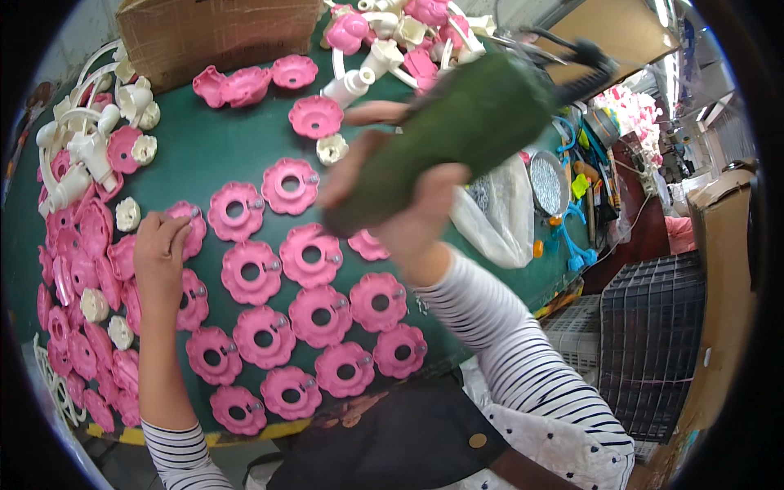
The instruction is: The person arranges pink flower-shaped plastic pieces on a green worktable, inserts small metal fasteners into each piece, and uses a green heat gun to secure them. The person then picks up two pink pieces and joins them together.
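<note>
My right hand [420, 208] is wrapped round a thick green electric screwdriver [457, 122], blurred by motion. The tool is tilted, with its black cord end up at the right; its bit cannot be made out. Below it lie rows of pink flower-shaped plastic discs [312, 284], each with a round centre hole and mostly a small greyish piece near the rim. At the left of these rows, my left hand [162, 253] has its fingers pinched together beside a pink flower disc [193, 237]. Whatever sits between those fingertips is hidden.
Piled pink parts [82, 269] and white curved plastic parts [90, 147] crowd the left side. A cardboard box [216, 41] stands at the back. To the right are a plastic bag [502, 220], a round tray of small metal pieces [547, 181] and a dark crate [653, 335].
</note>
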